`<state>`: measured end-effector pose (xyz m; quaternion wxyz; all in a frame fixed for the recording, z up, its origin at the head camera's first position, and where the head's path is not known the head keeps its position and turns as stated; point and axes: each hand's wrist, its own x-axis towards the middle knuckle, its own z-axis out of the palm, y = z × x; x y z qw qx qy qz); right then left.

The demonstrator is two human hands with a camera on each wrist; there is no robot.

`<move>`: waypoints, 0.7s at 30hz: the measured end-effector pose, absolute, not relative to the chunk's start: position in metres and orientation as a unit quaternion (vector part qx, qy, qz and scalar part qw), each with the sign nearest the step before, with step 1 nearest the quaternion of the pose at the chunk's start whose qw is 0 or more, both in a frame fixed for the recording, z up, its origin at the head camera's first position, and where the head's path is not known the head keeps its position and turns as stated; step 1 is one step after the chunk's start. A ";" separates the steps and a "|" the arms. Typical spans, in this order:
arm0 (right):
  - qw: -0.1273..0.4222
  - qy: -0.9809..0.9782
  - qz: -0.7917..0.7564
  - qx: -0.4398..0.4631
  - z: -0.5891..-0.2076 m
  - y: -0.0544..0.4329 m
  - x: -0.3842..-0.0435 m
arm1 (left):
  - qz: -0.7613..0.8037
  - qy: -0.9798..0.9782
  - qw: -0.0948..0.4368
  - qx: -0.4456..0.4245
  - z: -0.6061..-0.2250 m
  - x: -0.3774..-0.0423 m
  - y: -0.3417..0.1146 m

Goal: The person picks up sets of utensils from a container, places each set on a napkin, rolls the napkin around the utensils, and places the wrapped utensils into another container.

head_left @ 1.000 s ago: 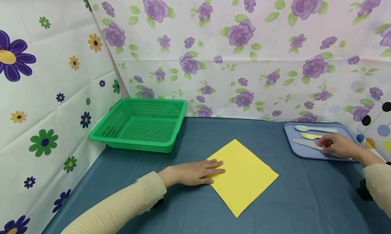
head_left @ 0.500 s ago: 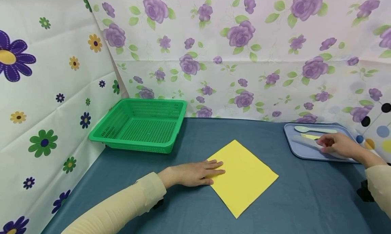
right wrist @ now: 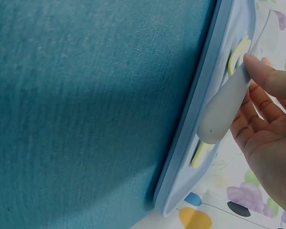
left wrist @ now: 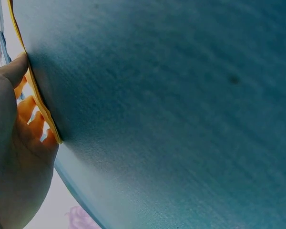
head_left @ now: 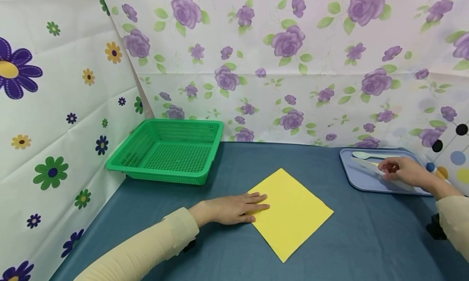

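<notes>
A square yellow napkin [head_left: 293, 216] lies on the blue cloth with one corner toward the person. My left hand [head_left: 236, 209] rests flat on its left edge, fingers spread. At the far right my right hand [head_left: 408, 173] pinches a pale knife [right wrist: 224, 109] between thumb and fingers, raised over a light blue tray [head_left: 360, 185]. The knife's blade points left in the head view. On the tray lie a pale green spoon [head_left: 366, 155] and a yellow fork [right wrist: 238, 55], which the knife and hand mostly cover in the head view.
A green plastic basket [head_left: 176, 154] with perforated sides stands at the back left. Flowered sheets [head_left: 256, 69] hang behind and on the left of the table [head_left: 366, 240]. A dotted sheet [head_left: 458, 150] rises just beyond the tray's right end.
My right hand has lifted the knife off the tray; its blade has gone up and now overlaps the fork. The left hand has stayed on the napkin.
</notes>
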<state>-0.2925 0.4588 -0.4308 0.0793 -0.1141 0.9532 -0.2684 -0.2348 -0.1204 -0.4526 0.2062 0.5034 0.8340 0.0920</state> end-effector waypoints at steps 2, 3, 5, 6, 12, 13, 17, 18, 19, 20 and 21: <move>0.078 0.954 -0.267 -0.113 -0.430 0.458 -0.293 | 0.093 0.833 0.206 0.504 -0.452 -0.234 -0.121; 0.078 0.954 -0.267 -0.113 -0.429 0.457 -0.293 | 0.093 0.833 0.206 0.505 -0.452 -0.234 -0.121; 0.080 0.953 -0.270 -0.110 -0.427 0.456 -0.292 | 0.093 0.833 0.206 0.504 -0.452 -0.234 -0.121; 0.080 0.953 -0.270 -0.109 -0.426 0.456 -0.292 | 0.094 0.833 0.207 0.504 -0.451 -0.234 -0.121; 0.084 0.952 -0.275 -0.101 -0.423 0.455 -0.292 | 0.092 0.835 0.207 0.502 -0.451 -0.233 -0.120; 0.085 0.952 -0.277 -0.099 -0.423 0.455 -0.292 | 0.092 0.834 0.207 0.502 -0.451 -0.233 -0.120; 0.088 0.950 -0.283 -0.097 -0.423 0.455 -0.293 | 0.091 0.834 0.207 0.503 -0.450 -0.233 -0.120; 0.089 0.949 -0.285 -0.097 -0.423 0.455 -0.293 | 0.091 0.834 0.207 0.503 -0.450 -0.233 -0.120; 0.089 0.949 -0.288 -0.098 -0.423 0.455 -0.292 | 0.091 0.834 0.207 0.503 -0.451 -0.233 -0.120; 0.090 0.947 -0.292 -0.097 -0.424 0.456 -0.292 | 0.090 0.834 0.207 0.503 -0.451 -0.233 -0.120; 0.092 0.945 -0.298 -0.096 -0.424 0.456 -0.292 | 0.091 0.834 0.207 0.503 -0.451 -0.233 -0.120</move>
